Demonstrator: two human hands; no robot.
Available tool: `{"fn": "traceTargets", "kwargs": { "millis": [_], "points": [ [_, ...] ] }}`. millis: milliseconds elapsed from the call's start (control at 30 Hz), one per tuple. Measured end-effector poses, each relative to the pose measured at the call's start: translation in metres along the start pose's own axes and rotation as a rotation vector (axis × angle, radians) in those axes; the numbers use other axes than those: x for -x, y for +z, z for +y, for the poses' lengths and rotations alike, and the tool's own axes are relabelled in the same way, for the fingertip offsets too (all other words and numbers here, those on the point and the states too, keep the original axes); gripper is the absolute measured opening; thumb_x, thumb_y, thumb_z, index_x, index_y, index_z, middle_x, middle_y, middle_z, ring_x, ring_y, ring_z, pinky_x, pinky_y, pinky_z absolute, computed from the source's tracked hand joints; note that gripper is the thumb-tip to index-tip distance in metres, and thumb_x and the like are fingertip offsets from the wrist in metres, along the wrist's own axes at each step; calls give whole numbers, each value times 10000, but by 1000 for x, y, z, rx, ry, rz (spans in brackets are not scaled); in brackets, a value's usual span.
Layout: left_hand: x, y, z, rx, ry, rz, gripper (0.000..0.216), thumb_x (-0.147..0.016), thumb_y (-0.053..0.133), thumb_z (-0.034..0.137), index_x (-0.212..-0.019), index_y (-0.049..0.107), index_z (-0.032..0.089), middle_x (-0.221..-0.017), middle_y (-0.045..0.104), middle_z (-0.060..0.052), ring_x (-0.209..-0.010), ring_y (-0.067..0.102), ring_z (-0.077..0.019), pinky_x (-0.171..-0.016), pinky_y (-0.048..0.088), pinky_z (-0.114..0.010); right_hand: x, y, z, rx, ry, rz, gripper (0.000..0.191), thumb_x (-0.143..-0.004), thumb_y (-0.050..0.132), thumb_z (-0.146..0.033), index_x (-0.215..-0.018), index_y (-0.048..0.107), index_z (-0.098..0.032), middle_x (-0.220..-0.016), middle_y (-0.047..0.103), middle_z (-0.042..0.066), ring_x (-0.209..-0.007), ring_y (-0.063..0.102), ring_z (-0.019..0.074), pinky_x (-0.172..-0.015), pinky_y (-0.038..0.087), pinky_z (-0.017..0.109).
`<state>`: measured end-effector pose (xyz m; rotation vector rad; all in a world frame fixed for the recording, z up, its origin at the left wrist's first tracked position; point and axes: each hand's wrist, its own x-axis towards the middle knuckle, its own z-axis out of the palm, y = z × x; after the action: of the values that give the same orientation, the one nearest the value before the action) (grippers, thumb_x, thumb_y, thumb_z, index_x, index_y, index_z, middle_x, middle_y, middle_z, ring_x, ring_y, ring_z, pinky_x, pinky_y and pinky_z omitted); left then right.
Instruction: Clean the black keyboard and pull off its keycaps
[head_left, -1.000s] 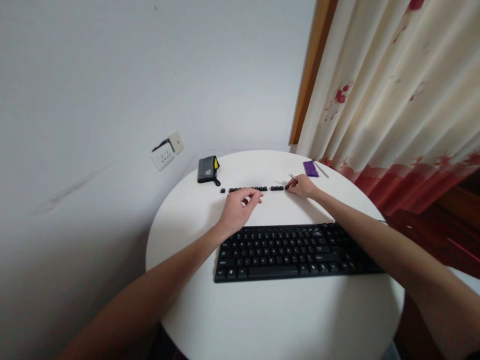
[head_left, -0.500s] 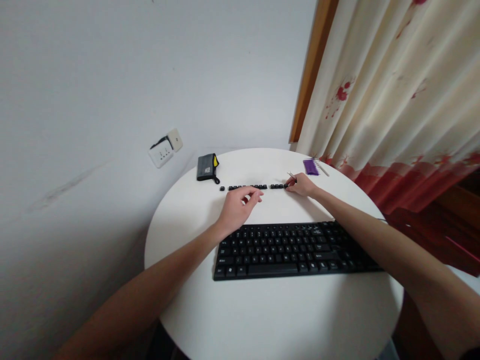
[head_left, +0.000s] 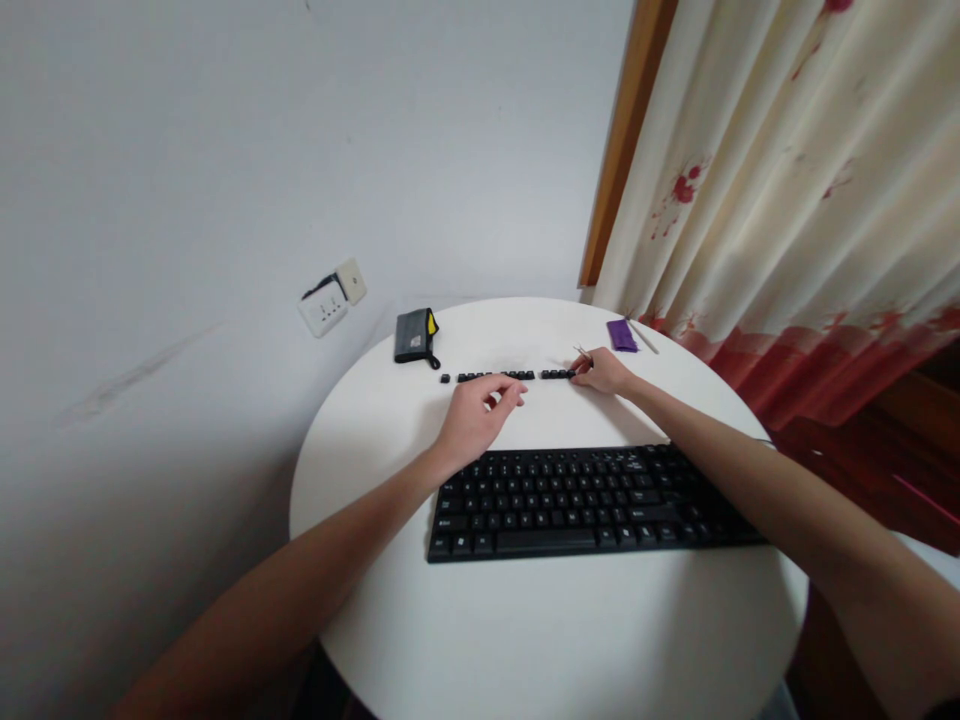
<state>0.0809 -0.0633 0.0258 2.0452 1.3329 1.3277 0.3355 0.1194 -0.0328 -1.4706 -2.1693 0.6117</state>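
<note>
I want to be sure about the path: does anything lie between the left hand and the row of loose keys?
Nothing visible does. Only bare table lies between the left hand and the row of loose keys. The right hand, with a thin tool, is at the row's right end.

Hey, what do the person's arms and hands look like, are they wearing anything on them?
Both forearms are bare, with no sleeves in view. The left hand and right hand wear no gloves, and no watch, bracelet or ring shows. The fingers are bare too.
</note>
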Motion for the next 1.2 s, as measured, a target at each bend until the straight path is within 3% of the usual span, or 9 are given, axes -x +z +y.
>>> {"fn": "traceTargets", "kwargs": {
  "millis": [1200],
  "points": [
    [0, 1, 2, 6, -12, -11, 219, -933, 537, 309, -897, 715, 186, -819, 746, -19, -782, 682, -150, -627, 472, -237, -1, 1, 2, 5, -14, 5, 244, -671, 754, -229, -891, 771, -124, -699, 697, 20, -626, 591, 141, -562, 415, 224]
  ]
}}
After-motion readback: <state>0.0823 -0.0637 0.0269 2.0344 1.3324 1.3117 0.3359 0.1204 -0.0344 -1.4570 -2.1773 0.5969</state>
